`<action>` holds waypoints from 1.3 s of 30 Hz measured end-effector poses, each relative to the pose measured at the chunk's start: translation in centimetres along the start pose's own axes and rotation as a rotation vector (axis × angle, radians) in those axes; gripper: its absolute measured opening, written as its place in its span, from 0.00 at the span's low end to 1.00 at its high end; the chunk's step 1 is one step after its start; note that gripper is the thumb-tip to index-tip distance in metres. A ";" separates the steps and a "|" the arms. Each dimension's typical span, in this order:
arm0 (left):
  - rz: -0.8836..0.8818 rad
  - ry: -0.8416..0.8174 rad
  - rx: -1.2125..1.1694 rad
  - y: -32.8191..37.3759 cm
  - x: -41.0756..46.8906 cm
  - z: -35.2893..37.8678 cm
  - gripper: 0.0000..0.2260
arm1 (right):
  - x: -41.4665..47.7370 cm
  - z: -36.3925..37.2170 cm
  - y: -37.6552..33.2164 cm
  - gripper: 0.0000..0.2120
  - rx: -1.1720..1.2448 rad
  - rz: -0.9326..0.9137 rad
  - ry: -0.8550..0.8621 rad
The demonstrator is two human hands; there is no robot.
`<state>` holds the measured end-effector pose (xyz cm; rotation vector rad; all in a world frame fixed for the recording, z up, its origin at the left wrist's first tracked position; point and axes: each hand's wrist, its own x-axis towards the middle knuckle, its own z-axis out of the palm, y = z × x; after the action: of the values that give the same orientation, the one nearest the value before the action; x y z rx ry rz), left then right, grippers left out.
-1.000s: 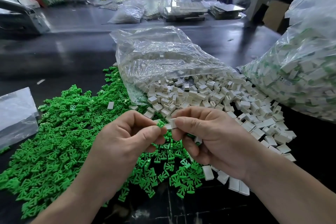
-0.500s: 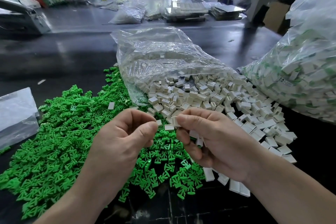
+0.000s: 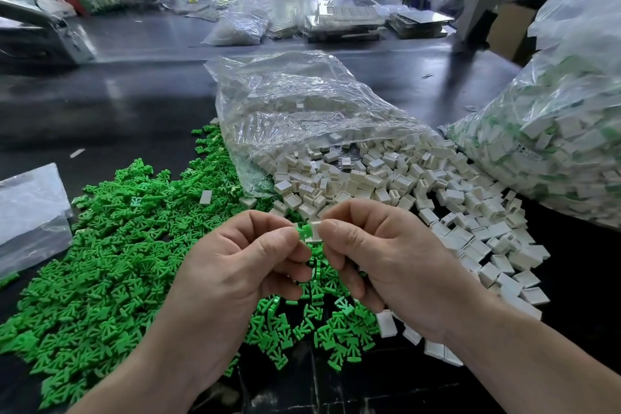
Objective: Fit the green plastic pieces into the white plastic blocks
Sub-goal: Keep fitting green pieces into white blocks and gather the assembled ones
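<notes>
Green piece [image 3: 304, 231] touches white block [image 3: 315, 236] between pinching fingers [image 3: 287, 240].

No text, number or brand can be read anywhere in the scene. A small white label [image 3: 529, 152] on the clear plastic bag [image 3: 571, 104] at the right edge of the table carries a few dark printed marks, but they are too small and blurred to make out.
</notes>
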<state>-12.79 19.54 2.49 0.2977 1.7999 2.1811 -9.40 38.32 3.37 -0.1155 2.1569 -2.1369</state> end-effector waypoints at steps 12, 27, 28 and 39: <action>-0.086 -0.229 -0.264 0.4 -0.3 0.5 0.20 | -0.2 -0.1 -0.1 0.08 0.045 0.040 -0.124; -0.180 -0.334 -0.539 0.1 -0.4 1.3 0.14 | -0.5 0.5 -0.6 0.07 0.233 0.114 -0.191; -0.169 -0.317 -0.537 0.1 -0.5 1.5 0.14 | -0.5 0.7 -0.6 0.07 0.233 0.108 -0.179; -0.105 -0.408 -0.570 -0.1 -0.6 1.6 0.10 | -0.7 1.0 -0.7 0.16 0.297 0.098 -0.181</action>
<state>-11.66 20.82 2.71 0.4566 0.9167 2.2412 -8.55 37.42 4.04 -0.1677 1.6927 -2.2634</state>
